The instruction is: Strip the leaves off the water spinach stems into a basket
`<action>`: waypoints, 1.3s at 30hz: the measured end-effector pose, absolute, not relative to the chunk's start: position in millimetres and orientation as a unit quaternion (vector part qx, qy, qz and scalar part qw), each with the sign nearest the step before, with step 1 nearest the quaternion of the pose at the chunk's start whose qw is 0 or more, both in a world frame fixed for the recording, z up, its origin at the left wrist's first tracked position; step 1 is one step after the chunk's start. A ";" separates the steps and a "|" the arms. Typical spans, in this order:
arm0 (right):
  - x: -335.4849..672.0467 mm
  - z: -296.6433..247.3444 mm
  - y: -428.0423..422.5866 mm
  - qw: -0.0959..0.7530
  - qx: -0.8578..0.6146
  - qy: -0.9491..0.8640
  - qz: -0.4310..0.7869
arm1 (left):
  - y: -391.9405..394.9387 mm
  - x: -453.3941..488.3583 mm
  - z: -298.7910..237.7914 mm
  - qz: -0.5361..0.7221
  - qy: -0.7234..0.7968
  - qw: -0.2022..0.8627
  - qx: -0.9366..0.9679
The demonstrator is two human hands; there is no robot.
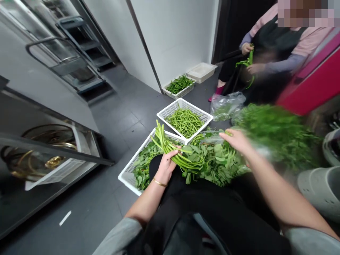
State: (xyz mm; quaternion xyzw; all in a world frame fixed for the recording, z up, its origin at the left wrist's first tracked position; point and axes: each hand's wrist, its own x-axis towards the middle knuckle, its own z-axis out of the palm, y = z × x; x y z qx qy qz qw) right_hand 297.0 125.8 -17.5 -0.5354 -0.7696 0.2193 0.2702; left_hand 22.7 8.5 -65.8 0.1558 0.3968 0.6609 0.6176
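My left hand (168, 163) is closed around a bunch of long green stems (170, 147), which fan up and to the left, with some trailing right. To its right, my right hand (236, 141) is pinched at the upper edge of a heap of leafy greens (216, 161), with a bit of green stem showing at the fingers. The heap lies in front of my lap, partly on clear plastic. Beneath and left of my left hand stands a white basket (130, 174) holding leaves. Just beyond it, another white basket (162, 114) contains short green stem pieces.
Farther off, a white crate (183, 92) of green pods stands beside a pale tray (203, 73). A seated co-worker (278, 46) handles green stalks. A plastic bag (227, 106), blurred feathery greens (276, 131) and a grey bucket (316, 187) are on the right. A metal shelf (61, 177) stands left.
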 end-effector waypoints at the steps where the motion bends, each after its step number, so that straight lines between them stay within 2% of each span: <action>1: 282.0 -13.8 131.2 0.292 -0.541 -0.758 0.218 | -0.4 26.1 -69.2 0.658 0.401 0.617 0.163; 6: 170.6 -7.8 154.5 0.353 -0.493 -0.766 0.212 | -48.7 36.1 -81.1 0.635 0.421 0.615 0.203; 8: 119.1 -17.7 159.7 0.333 -0.454 -0.794 0.231 | -59.1 35.1 -83.3 0.639 0.425 0.608 0.205; 13: 49.0 -49.3 161.9 0.077 -0.298 -0.894 0.326 | -45.7 16.7 -81.5 0.676 0.439 0.569 0.163; 18: 86.1 -46.3 137.9 0.005 -0.265 -0.878 0.399 | -0.4 -7.0 -85.7 0.719 0.433 0.540 0.068; 23: 116.9 -40.0 105.3 -0.104 -0.285 -0.932 0.197 | 40.0 -4.9 -92.1 0.724 0.407 0.557 0.021; 26: 126.9 -36.1 129.5 -0.103 -0.328 -0.927 0.148 | 44.9 -5.7 -97.5 0.699 0.412 0.584 0.020; 30: 136.0 -21.2 205.7 -0.008 -0.421 -0.900 0.114 | 32.7 -17.7 -107.4 0.681 0.418 0.601 0.018; 33: 131.0 -11.9 250.7 0.033 -0.431 -0.894 0.115 | 24.6 -26.4 -109.4 0.687 0.405 0.603 0.014; 36: 128.6 -9.1 246.2 0.043 -0.410 -0.900 0.145 | 27.2 -30.9 -102.4 0.693 0.384 0.609 0.015; 39: 141.5 -18.5 189.4 0.027 -0.330 -0.919 0.216 | 39.4 -30.5 -87.3 0.688 0.361 0.630 0.000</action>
